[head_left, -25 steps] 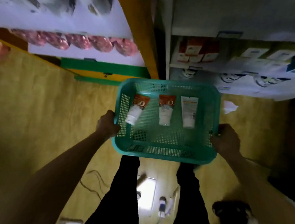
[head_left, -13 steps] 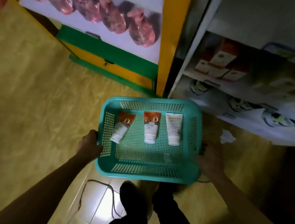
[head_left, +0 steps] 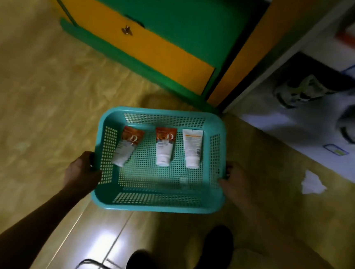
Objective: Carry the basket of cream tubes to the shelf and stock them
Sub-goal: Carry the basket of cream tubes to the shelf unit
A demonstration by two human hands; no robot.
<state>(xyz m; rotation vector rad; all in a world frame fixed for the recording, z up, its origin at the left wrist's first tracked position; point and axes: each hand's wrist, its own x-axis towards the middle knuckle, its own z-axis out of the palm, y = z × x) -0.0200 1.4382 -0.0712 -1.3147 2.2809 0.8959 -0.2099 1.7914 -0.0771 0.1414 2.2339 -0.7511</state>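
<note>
A teal perforated plastic basket [head_left: 157, 204] hangs low over the floor in front of me. My left hand [head_left: 82, 172] grips its left rim and my right hand [head_left: 232, 179] grips its right rim. Three cream tubes lie side by side on its floor, caps toward me: a tilted orange-and-white tube [head_left: 127, 146] at the left, a straight orange-and-white tube [head_left: 164, 146] in the middle, and an all-white tube [head_left: 192, 147] at the right. The shelf unit [head_left: 317, 93] with blurred products stands at the upper right, just beyond the basket.
A green and yellow cabinet [head_left: 154, 44] with a small metal knob stands ahead, beside a yellow post [head_left: 239, 60]. A crumpled white paper [head_left: 312, 186] lies on the yellow floor at the right. My dark shoes [head_left: 216, 247] and a cable [head_left: 96, 266] are below.
The view has tilted down and closer to the floor; the cabinet and shelf base now fill the top. The basket stays in both hands and sits lower, with the tubes unmoved inside.
</note>
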